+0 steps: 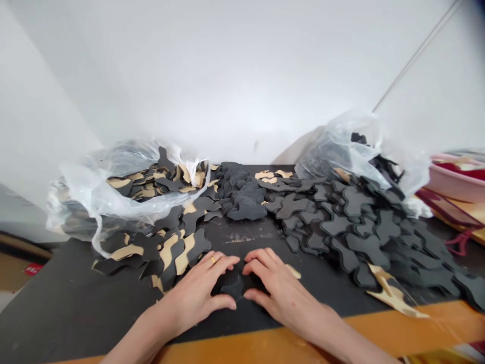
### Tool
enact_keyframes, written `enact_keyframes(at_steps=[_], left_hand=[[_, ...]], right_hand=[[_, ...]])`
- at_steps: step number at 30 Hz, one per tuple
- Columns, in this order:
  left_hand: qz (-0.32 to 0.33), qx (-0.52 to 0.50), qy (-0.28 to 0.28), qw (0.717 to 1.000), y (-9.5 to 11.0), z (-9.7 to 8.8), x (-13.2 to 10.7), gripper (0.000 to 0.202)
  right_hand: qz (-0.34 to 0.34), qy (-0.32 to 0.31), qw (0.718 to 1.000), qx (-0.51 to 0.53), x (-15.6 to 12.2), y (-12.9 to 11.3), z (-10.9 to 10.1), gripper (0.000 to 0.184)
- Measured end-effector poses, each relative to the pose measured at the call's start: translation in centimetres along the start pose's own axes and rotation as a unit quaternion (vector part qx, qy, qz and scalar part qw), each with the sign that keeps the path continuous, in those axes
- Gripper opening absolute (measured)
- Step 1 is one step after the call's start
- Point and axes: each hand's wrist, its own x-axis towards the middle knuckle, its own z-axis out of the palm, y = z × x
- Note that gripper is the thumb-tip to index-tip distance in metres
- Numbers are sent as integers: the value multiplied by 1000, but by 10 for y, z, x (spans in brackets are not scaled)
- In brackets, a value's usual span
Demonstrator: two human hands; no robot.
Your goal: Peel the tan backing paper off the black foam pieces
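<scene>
Between my two hands a dark, curvy-edged cut piece (232, 287) lies flat on the black table mat (68, 298). My left hand (202, 288), with a ring on one finger, is at its left side, thumb and fingers apart. From the right comes my right hand (276, 283), thumb well apart from its bent fingers. Whether the fingertips press on the piece cannot be made out. Near my left wrist lie loose black pieces with tan sides (168, 255). A small tan scrap (293, 271) lies beside my right hand.
An open plastic bag (125, 207) of black-and-tan pieces stands at the left. Behind my hands is a row of stacked black pieces (242, 197). Many black pieces (352, 227) cover the right, near another plastic bag (341, 146) and a pink basin (454, 182).
</scene>
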Motion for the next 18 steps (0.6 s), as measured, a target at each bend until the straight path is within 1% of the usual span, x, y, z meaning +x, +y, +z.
enact_keyframes(at_steps=[2, 4, 7, 8, 9, 12, 13, 14, 16, 17, 18], left_hand=[[7, 12, -3, 1000, 1, -1, 0, 54], [19, 19, -7, 1000, 2, -2, 1, 39], [31, 13, -3, 999, 6, -2, 2, 13], [32, 9, 3, 999, 7, -2, 2, 9], [33, 6, 10, 999, 8, -1, 2, 9], [35, -4, 28, 999, 10, 1, 1, 12], [38, -10, 28, 999, 11, 3, 1, 13], [40, -23, 25, 999, 11, 4, 1, 13], [41, -71, 6, 997, 12, 6, 0, 13], [40, -99, -5, 994, 13, 7, -1, 15], [36, -126, -14, 991, 13, 7, -1, 16]], right_hand=[[15, 3, 997, 74, 0, -1, 0, 31], [31, 10, 988, 148, 0, -2, 3, 31], [76, 47, 974, 208, 0, -3, 11, 19], [94, 65, 970, 217, 0, -4, 14, 17], [108, 82, 964, 228, 0, -4, 16, 20], [115, 104, 951, 269, -1, -7, 18, 55], [107, 101, 952, 270, -2, -9, 18, 57], [95, 97, 956, 259, -2, -10, 17, 49], [59, 93, 970, 217, -3, -13, 13, 17], [36, 94, 975, 196, -2, -13, 10, 8], [15, 100, 979, 179, -2, -12, 4, 9]])
